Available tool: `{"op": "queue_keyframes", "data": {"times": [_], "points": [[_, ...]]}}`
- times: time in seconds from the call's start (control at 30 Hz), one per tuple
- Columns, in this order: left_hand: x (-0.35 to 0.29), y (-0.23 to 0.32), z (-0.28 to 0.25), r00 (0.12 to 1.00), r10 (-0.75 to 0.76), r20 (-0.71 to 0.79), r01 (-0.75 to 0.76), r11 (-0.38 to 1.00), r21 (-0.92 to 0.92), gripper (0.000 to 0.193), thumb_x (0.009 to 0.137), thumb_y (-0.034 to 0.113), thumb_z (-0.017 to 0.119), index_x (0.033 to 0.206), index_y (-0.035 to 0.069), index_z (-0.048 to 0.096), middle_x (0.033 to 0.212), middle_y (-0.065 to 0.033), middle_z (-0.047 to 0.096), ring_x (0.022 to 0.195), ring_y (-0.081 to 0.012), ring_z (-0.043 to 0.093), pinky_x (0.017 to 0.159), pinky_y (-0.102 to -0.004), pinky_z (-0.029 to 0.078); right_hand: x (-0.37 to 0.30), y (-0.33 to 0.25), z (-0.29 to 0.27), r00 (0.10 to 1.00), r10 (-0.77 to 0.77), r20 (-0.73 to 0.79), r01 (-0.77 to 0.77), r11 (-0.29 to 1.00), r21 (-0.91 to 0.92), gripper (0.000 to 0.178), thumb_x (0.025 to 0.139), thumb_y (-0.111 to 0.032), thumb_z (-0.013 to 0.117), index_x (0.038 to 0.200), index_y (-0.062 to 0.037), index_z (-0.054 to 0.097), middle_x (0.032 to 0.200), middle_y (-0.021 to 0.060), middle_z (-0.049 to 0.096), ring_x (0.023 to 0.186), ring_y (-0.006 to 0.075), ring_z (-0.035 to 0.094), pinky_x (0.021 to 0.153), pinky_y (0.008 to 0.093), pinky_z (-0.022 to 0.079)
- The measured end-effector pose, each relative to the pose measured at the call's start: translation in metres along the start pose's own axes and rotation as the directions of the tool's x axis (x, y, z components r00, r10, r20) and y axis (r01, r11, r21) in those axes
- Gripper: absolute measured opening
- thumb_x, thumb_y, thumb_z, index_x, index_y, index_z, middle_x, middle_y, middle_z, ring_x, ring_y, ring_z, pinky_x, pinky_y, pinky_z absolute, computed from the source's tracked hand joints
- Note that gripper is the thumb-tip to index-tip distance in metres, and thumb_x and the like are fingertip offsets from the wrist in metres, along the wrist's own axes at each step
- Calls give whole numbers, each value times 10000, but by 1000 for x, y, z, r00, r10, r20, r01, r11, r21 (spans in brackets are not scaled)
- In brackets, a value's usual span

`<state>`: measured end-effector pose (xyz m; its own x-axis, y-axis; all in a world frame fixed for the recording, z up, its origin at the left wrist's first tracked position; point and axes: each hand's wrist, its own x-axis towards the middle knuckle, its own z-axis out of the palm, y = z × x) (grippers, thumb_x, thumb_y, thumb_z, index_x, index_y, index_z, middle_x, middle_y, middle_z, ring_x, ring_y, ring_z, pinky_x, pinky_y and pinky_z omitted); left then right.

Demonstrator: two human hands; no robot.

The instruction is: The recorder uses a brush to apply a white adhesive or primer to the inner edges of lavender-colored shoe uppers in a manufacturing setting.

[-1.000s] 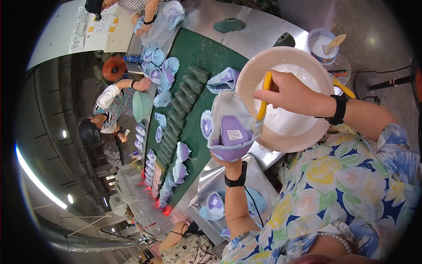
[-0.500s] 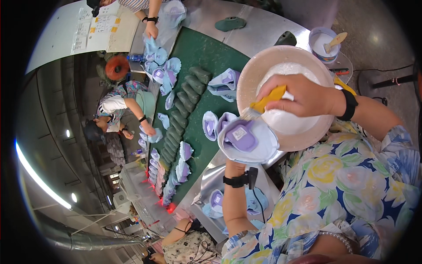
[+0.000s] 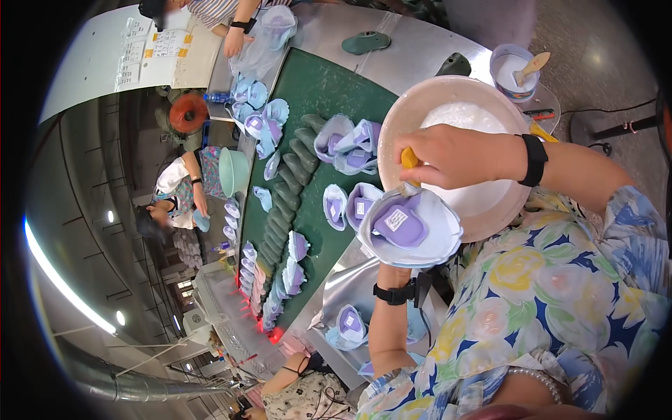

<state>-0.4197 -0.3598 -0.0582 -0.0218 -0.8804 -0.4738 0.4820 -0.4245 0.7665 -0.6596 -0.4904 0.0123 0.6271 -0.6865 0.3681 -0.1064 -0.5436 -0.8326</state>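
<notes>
My right hand (image 3: 451,155) is closed around a brush with a yellow handle (image 3: 409,158). Its bristles (image 3: 406,189) meet the far rim of a light blue shoe upper (image 3: 437,241), which has a purple inside and a white label. From below, my left hand (image 3: 396,271) supports this upper, its fingers mostly hidden behind the piece. Under my right wrist stands a pale pink basin (image 3: 400,105) holding white liquid (image 3: 458,115). Just left of the held piece, another blue-and-purple upper (image 3: 362,204) lies on the green belt.
The green conveyor belt (image 3: 329,84) carries a row of dark green shoe lasts (image 3: 287,190) and several uppers (image 3: 334,207). A tub with a brush (image 3: 505,70) stands beyond the basin. Co-workers sit across the belt. More uppers (image 3: 350,323) rest on a metal tray by my left forearm.
My right hand has tilted and lowered the brush along the upper's rim. The held upper has shifted right and slightly down. Across the belt, a co-worker's hand has drawn back with a blue piece.
</notes>
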Motion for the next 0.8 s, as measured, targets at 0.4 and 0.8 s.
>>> {"op": "queue_keyframes", "data": {"times": [0.4,0.8], "points": [[-2,16,-9,985,156,-77,-162,984,-76,441,988,311,601,1376,124,510,1262,-51,619,1133,-213,636,953,-403,560,-7,-11,0,958,-284,28,285,957,-54,127,929,-165,603,1026,-85,585,940,110,647,861,318,636,747,404,510],[-3,9,-34,930,271,-248,-315,936,-157,495,995,274,578,1434,98,432,1246,-68,597,1119,-217,623,945,-383,550,14,-16,26,993,-113,-32,109,989,-102,194,912,-170,691,1033,-45,604,872,112,657,725,290,642,668,370,508]]}}
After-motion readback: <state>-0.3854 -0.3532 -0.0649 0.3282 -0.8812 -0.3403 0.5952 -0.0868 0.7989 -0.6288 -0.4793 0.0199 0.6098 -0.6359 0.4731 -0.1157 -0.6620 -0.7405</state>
